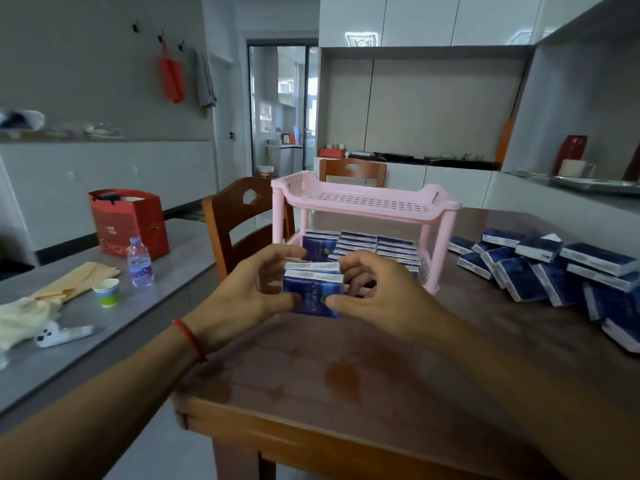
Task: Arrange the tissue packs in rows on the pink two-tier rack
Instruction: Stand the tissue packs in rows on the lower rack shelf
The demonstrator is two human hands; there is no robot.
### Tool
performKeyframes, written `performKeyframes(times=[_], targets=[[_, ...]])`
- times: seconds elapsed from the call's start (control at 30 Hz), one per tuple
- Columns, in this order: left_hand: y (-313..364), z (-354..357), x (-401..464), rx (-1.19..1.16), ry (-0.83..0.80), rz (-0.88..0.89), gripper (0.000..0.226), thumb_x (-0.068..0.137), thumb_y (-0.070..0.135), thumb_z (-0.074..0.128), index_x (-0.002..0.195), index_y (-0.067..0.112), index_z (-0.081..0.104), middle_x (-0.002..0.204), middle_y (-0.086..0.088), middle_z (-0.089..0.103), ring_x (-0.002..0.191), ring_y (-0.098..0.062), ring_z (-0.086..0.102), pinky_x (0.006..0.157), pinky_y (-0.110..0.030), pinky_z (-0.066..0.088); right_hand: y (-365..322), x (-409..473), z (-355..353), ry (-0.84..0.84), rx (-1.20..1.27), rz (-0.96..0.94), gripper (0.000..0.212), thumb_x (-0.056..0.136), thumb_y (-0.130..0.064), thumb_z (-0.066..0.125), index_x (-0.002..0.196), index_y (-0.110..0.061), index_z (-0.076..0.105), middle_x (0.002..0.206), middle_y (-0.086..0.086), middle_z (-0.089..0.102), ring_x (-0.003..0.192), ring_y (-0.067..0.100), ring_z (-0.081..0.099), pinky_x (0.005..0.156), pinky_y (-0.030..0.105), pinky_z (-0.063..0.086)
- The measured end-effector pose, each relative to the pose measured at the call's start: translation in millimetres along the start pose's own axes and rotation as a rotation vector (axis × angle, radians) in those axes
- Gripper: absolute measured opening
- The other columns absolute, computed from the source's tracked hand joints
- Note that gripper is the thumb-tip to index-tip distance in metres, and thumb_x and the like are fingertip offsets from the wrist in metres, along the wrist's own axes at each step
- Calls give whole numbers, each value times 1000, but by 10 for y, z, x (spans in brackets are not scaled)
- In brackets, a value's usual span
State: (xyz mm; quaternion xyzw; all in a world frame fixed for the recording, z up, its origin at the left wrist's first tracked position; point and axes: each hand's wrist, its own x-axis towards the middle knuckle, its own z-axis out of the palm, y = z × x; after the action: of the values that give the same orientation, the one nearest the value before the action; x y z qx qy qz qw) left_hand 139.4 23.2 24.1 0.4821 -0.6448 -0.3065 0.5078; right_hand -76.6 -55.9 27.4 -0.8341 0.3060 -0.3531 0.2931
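- Small stack of tissue packs [313, 292] at frame centre, just in front of the pink rack [363, 202], held above the tabletop [346, 375].
- Left hand [256, 289] and right hand [374, 289] pinch it from both sides, probably squaring the stack for the lower tier.
- Broad blue faces toward camera, long axis roughly left-right.
- Lower tier part-filled in rows, top tier bare.
- Loose packs [554, 268] piled at right.

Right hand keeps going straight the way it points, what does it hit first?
Likely the tissue packs already rowed on the pink rack's lower tier, beyond the packs it holds; depth unclear.
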Motion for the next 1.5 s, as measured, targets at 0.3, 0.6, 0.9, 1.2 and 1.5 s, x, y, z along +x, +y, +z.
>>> performKeyframes(times=[0.3,0.6,0.9,1.2,1.5], targets=[[-298,-99,156,300,330,-38,55,84,27,76,129,31,45,124,17,49,111,-5,52,84,-15,48,-2,559,-77,147,-112,81,43,74,-30,86,108,-23,61,100,-9,67,94,12,63,78,20,51],[-409,-107,174,388,340,-52,50,83,39,74,119,39,39,123,12,48,112,-10,51,87,-22,49,94,862,181,216,-225,170,41,67,-50,81,98,-37,60,96,-19,68,98,12,65,97,51,47],[-436,-113,195,380,343,-66,46,85,38,73,117,37,40,122,10,50,111,-13,53,87,-22,48,150,1136,86,99,-230,261,40,71,-41,85,100,-25,62,95,-9,67,93,14,65,93,43,55],[-479,-124,205,374,346,-61,46,85,37,72,119,35,41,121,9,52,107,-12,54,77,-13,42,153,1237,177,15,-647,362,33,75,-50,75,100,-31,64,118,3,54,118,30,44,85,40,29],[-469,-106,215,391,332,-74,48,85,36,73,121,35,40,122,10,51,107,-10,53,72,-10,38,131,1321,355,-62,-984,235,71,72,-58,74,132,-27,50,138,8,47,129,31,40,105,56,32]])
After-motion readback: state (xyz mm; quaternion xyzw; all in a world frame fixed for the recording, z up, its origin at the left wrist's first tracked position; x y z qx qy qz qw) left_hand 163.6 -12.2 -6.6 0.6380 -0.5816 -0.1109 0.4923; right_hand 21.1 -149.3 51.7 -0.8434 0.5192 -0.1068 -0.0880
